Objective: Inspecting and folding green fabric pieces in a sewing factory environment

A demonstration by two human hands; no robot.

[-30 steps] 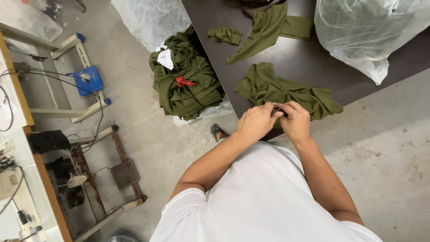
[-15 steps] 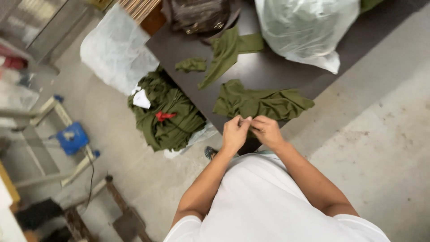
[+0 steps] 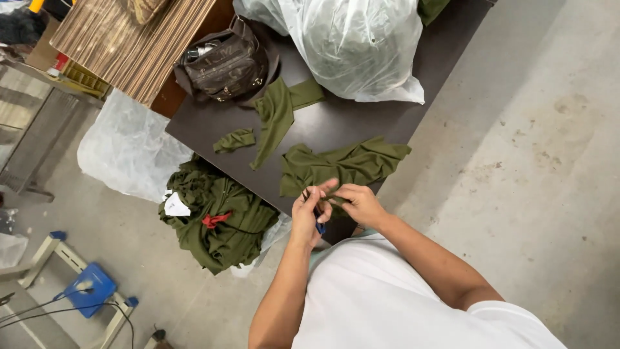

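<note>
A big clear plastic bag [image 3: 352,45], stuffed full, sits at the far end of the dark counter [image 3: 336,129]. Another clear plastic bag [image 3: 129,148] lies on the floor beside the counter. A small white label [image 3: 174,205] sits on the heap of green clothes [image 3: 219,223].

Both hands meet at the near edge of the dark table [image 3: 336,126]: the left hand [image 3: 307,213] and right hand [image 3: 360,203] pinch the hem of an olive garment [image 3: 345,165] lying on the table. A small blue-handled tool [image 3: 319,223] peeks out under the left fingers. Farther in on the table lie a long olive strip [image 3: 274,116] and a small scrap [image 3: 234,139]. At the table's far edge sit a brown bag [image 3: 223,64] and a clear plastic sack [image 3: 352,45]. Left of the table, on the floor, a heap of olive clothes [image 3: 219,223] with a red bit on top.
</note>
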